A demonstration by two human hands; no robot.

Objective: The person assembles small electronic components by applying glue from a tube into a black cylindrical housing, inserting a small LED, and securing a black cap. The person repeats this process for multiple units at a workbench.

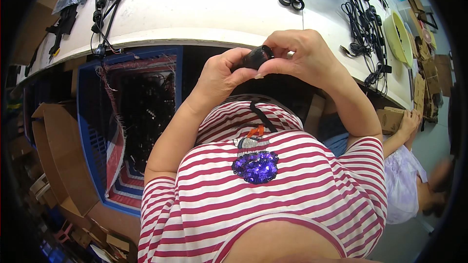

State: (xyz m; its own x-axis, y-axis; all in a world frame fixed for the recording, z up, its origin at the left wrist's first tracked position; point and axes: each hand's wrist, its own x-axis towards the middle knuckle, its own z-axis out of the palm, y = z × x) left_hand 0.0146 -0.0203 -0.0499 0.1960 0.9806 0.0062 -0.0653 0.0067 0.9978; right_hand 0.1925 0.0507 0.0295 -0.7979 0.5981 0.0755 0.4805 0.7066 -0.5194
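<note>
Black cylindrical part (256,59) sits between our hands, at the near edge of the white table (234,14); our left hand (219,74) holds one end, fingers and thumb closed round it, while our right hand (303,53) grasps the other. Black rings (291,2) lie beyond.

The tabletop (204,12) is bright; the dark, warped fisheye edges seem blurred.
</note>
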